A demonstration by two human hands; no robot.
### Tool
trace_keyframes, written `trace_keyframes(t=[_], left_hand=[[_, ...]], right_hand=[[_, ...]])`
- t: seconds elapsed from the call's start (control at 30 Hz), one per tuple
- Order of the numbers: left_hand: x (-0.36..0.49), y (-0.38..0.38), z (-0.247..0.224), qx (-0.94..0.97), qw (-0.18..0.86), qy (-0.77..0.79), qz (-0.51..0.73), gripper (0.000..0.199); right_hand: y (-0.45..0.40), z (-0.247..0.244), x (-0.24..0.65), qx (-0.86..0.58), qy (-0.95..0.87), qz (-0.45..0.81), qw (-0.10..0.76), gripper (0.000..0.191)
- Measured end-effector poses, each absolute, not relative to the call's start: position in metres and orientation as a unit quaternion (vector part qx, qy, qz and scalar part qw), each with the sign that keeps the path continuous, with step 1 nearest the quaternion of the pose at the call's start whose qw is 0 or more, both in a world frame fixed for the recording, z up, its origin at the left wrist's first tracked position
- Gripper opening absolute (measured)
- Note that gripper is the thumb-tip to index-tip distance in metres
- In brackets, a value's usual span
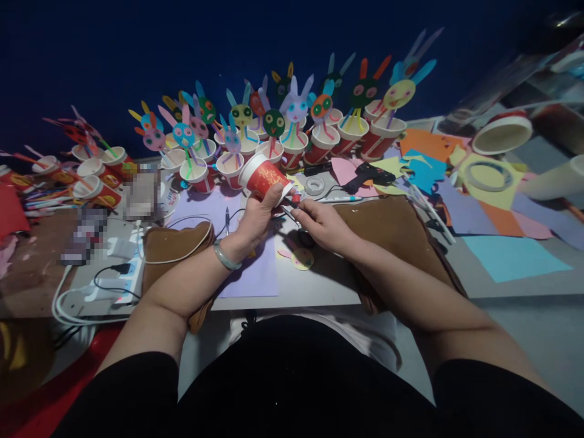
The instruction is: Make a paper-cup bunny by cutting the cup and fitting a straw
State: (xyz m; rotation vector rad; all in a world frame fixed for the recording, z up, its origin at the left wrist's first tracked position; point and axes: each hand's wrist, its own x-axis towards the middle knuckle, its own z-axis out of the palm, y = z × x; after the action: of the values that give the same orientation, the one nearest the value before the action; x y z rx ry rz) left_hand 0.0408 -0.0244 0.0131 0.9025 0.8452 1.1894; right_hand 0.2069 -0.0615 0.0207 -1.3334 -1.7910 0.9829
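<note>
Pinched narrowly in the fingers of the right hand (328,226): a slim dark tool (289,214), possibly scissors, partly hidden by the grip. Held in the left hand (256,224), with thumb on the near side and other fingers mostly out of sight: a red paper cup (265,176), tilted, mouth to the upper left, base towards the right hand. Close by that base, a small red piece (295,198), too small to identify.

Probably in hand: work at the base end of the cup, perhaps cutting or piercing; impossible to tell whether through the paper. Calling next, by the look of it, for a firm hold without crushing the wall, and for light, careful pressure, well clear of the left fingertips.

Below the hands, flat on the table (319,289): a yellow paper rabbit face (302,259) with pink ears, apart from the cup. Under the left wrist, a purple sheet (255,277). Beyond, upright cups (294,141) bearing straws and paper faces. Off to the right, untouched, a tape roll (314,185) and a black glue gun (371,174).
</note>
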Motion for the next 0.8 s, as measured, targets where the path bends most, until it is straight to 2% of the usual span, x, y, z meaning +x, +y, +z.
trace_keyframes(t=[0.13, 0.2, 0.27, 0.37, 0.47, 0.53, 0.7, 0.8], left_hand=[[0.0401, -0.0238, 0.0119, 0.405, 0.652, 0.379, 0.518, 0.061], [0.0400, -0.0242, 0.0125, 0.403, 0.653, 0.378, 0.517, 0.060], [0.0403, -0.0247, 0.0134, 0.401, 0.654, 0.375, 0.521, 0.058], [0.0410, -0.0253, 0.0142, 0.397, 0.655, 0.372, 0.524, 0.059], [0.0419, -0.0253, 0.0144, 0.392, 0.660, 0.368, 0.525, 0.061], [0.0422, -0.0251, 0.0145, 0.388, 0.660, 0.367, 0.529, 0.061], [0.0419, -0.0236, 0.0145, 0.394, 0.650, 0.386, 0.523, 0.064], [0.0412, -0.0229, 0.0148, 0.393, 0.655, 0.374, 0.526, 0.064]], right_hand=[[-0.0601, 0.0216, 0.2061, -0.449, -0.552, 0.613, 0.343, 0.046], [-0.0604, 0.0206, 0.2062, -0.443, -0.538, 0.630, 0.343, 0.048], [-0.0609, 0.0191, 0.2068, -0.465, -0.597, 0.549, 0.355, 0.044], [-0.0611, 0.0168, 0.2077, -0.519, -0.695, 0.348, 0.357, 0.032], [-0.0606, 0.0163, 0.2075, -0.535, -0.715, 0.286, 0.346, 0.027], [-0.0599, 0.0177, 0.2072, -0.515, -0.698, 0.346, 0.357, 0.033], [-0.0586, 0.0238, 0.2076, -0.422, -0.478, 0.694, 0.334, 0.049], [-0.0581, 0.0247, 0.2079, -0.400, -0.423, 0.751, 0.313, 0.046]])
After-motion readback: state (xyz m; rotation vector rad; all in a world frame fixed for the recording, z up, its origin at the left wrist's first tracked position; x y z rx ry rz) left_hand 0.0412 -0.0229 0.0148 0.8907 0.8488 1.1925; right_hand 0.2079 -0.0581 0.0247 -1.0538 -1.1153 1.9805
